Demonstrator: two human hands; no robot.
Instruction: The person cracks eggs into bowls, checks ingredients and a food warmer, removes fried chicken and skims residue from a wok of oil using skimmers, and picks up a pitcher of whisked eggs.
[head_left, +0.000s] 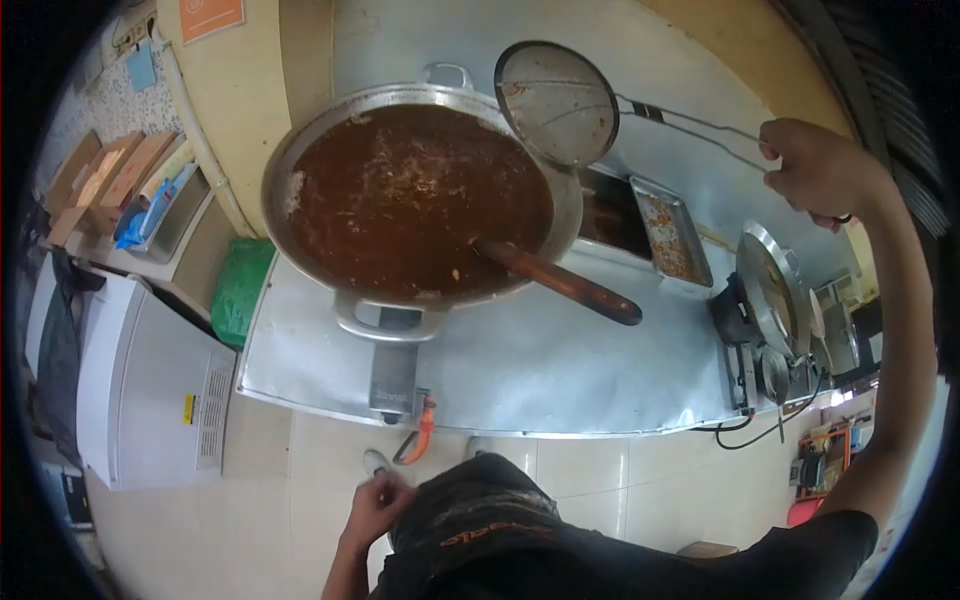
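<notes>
My right hand (815, 172) is closed around the long wire handle of a round mesh strainer (555, 105). The strainer is held up over the right rim of a large metal wok (277, 215), and a few brown bits cling to its mesh. Dark brown liquid (420, 200) fills the wok, with pale foam and small crumbs on its surface. A utensil with a wooden handle (570, 285) leans on the front right rim, its lower end hidden in the liquid. Low by my dark apron, my left hand (380, 507) has its fingers curled in, and nothing shows in it.
The wok stands over a stove on a metal counter (560, 370), with an orange hose (425, 430) at the front edge. A crumb-strewn tray (672, 238) lies behind right. Farther right sits another pan (770, 290). A white appliance (160, 385) and green container (240, 290) stand left.
</notes>
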